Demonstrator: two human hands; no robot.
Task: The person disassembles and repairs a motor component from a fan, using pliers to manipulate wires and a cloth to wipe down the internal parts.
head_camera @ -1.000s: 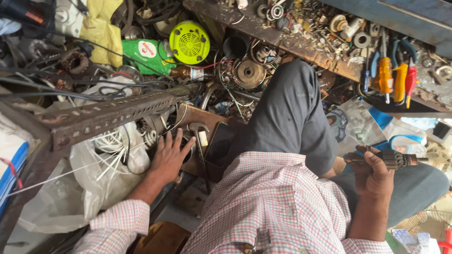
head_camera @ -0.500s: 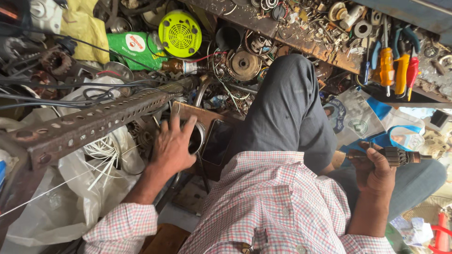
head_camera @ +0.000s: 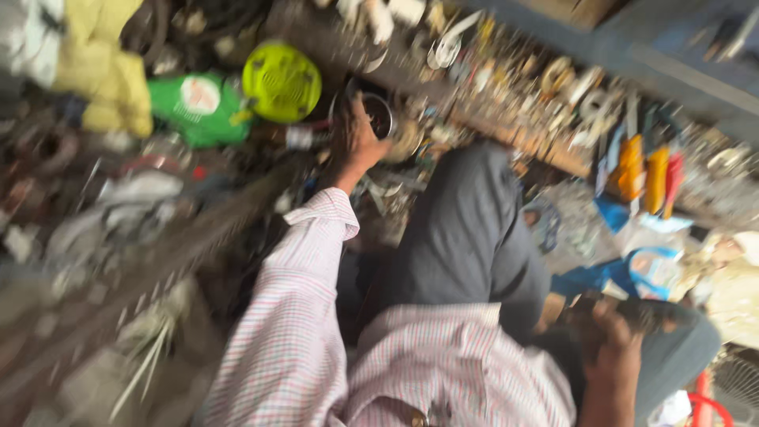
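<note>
The view is blurred by motion. My left hand (head_camera: 357,142) is stretched far forward into the pile of metal parts and touches a dark round metal container (head_camera: 378,113); whether its fingers grip the rim I cannot tell. My right hand (head_camera: 609,340) rests by my right knee and is closed around a dark, slim tool (head_camera: 648,312) that points right. My grey trouser leg (head_camera: 466,229) lies between the two hands.
A yellow-green round fan cover (head_camera: 281,81) and a green plastic housing (head_camera: 199,107) lie left of the container. A shelf (head_camera: 506,126) of small metal parts runs behind. Orange and red tool handles (head_camera: 644,174) hang at right. A perforated metal angle bar (head_camera: 182,245) crosses the left.
My left hand left the box near my knee and reached forward to the round container by the shelf. The camera swung and the picture blurred. My right hand kept the tool.
</note>
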